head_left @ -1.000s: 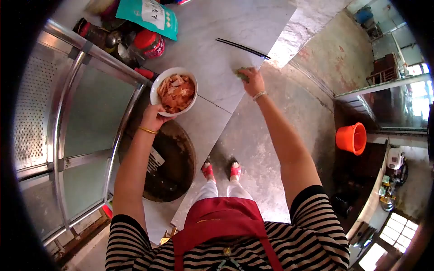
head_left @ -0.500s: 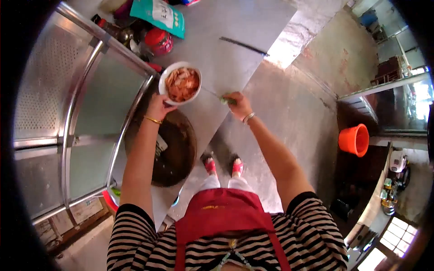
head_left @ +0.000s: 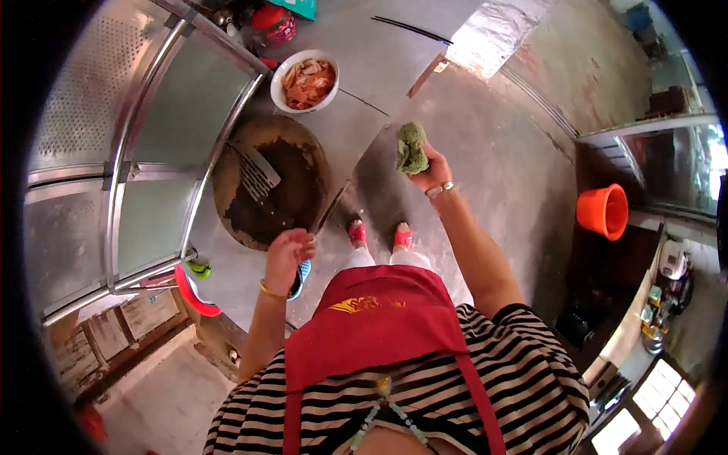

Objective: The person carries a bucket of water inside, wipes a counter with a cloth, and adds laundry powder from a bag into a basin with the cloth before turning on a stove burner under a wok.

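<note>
My right hand (head_left: 429,168) grips a crumpled green cloth (head_left: 412,148), held out past the counter edge above the floor. My left hand (head_left: 290,258) is in the air near the lower rim of a round wooden chopping board (head_left: 303,163); its fingers are loosely bent, with nothing seen in them. On the wet, dark board lies a metal tool with a slotted blade (head_left: 258,174). A white bowl (head_left: 281,97) of reddish sliced food (head_left: 309,83) stands on the counter just beyond the board, apart from both hands.
Dark chopsticks (head_left: 412,29) lie across the far grey counter (head_left: 364,53). A red-lidded jar (head_left: 274,25) and a teal bag (head_left: 297,6) stand at the back. A metal-framed cabinet (head_left: 163,129) borders the left. An orange bucket (head_left: 602,212) is at the right.
My left hand has let go of the white bowl and drawn back toward my body. The bowl now rests on the counter. My right hand has turned, showing more of the green cloth.
</note>
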A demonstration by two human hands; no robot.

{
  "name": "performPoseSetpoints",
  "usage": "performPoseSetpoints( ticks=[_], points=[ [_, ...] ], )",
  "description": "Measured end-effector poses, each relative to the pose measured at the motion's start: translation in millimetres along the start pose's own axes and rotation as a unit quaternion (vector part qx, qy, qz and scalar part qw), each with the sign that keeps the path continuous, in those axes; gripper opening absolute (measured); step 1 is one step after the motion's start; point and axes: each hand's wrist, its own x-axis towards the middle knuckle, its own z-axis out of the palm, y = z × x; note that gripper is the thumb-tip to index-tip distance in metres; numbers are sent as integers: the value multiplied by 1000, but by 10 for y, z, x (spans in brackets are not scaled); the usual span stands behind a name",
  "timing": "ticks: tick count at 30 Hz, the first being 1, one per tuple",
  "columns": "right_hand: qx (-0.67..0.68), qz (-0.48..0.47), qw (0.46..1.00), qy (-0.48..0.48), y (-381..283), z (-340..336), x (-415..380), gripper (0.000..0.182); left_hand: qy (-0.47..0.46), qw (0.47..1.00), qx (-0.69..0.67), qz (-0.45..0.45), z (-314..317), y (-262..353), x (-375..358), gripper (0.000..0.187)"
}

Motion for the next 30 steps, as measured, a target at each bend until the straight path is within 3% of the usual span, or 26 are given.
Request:
performPoseSetpoints(
  ticks=[6,11,15,16,19,20,23,26,30],
  points=[
    [0,-1,998,-66,-99,167,-711,43,-27,997,40,-67,-41,-275,-461,29],
    [-61,-90,990,91,-282,-577,-1640,42,-94,990,83,-68,-71,-338,-414,27],
    [-44,-200,941,269,-204,-1141,-2839,30,-167,972,112,-122,79,-328,-226,27],
    [-32,-245,917,313,-86,-946,-3161,25,-182,965,131,-134,149,-262,-213,27],
    [-17,-310,862,402,370,-1297,-4053,34,-238,942,195,-137,316,-217,-117,27],
    [-7,-354,865,355,591,-1334,-4310,32,-256,936,196,-141,306,-225,-46,27],
    [5,-382,859,341,1223,-1521,-4904,30,-299,921,208,-139,259,-264,118,27],
    [152,-364,820,415,1713,-1819,-5237,29,-307,913,225,-145,272,-312,125,27],
    [109,-409,795,434,2034,-1316,-5443,25,-355,882,245,-190,390,-475,-14,27]
  ],
)
